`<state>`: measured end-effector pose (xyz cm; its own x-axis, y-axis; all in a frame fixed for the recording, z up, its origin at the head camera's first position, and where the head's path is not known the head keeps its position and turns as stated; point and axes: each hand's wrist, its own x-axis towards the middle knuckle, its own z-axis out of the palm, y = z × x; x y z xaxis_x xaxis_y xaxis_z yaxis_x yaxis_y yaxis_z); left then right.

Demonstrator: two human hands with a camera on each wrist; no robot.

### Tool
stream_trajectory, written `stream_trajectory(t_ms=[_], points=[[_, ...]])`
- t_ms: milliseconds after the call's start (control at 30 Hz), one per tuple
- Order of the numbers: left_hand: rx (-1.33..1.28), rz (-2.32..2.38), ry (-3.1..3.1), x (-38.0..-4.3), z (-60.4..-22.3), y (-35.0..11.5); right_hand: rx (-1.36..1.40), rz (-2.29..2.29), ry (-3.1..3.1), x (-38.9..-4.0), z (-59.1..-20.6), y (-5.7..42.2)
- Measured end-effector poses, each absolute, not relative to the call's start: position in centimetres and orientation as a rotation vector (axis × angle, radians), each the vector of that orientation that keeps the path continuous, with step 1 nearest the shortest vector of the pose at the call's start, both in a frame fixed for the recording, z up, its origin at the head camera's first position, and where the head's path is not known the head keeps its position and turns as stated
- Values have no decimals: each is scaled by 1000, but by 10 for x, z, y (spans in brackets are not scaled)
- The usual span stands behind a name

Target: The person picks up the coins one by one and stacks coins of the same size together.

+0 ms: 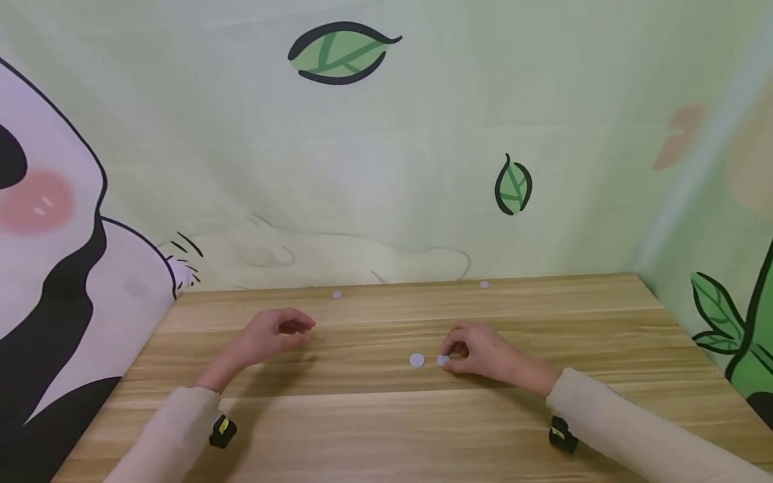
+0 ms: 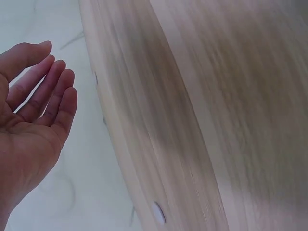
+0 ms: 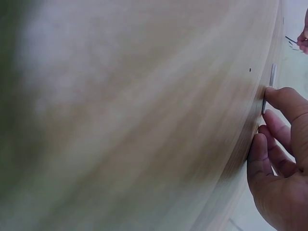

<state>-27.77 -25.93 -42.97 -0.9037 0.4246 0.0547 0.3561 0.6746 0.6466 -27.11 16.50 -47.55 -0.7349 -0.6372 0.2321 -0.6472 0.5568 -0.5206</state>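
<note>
My right hand (image 1: 483,352) is low over the wooden table, pinching a small white disc (image 1: 443,360) by its edge between thumb and fingertips. Just left of it a second white disc (image 1: 417,360) lies flat, with a narrow gap between the two. In the right wrist view the held disc (image 3: 264,106) appears edge-on at the thumb tip. My left hand (image 1: 274,335) hovers above the table at the left, fingers loosely bent and nothing in them. The left wrist view shows its palm (image 2: 31,144) and relaxed fingers.
Two more white discs lie near the table's far edge, one at the left (image 1: 337,294) and one at the right (image 1: 484,284). Behind the wood-grain table (image 1: 374,429) hangs a pale green printed cloth (image 1: 423,168). Both wrists carry small black devices.
</note>
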Motion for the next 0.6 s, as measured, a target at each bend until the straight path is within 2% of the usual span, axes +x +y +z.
stream_trajectory(t_ms=[600], points=[[504,991,2923,-273,-416,-310,1115,939,-2752,-271,-477,165]])
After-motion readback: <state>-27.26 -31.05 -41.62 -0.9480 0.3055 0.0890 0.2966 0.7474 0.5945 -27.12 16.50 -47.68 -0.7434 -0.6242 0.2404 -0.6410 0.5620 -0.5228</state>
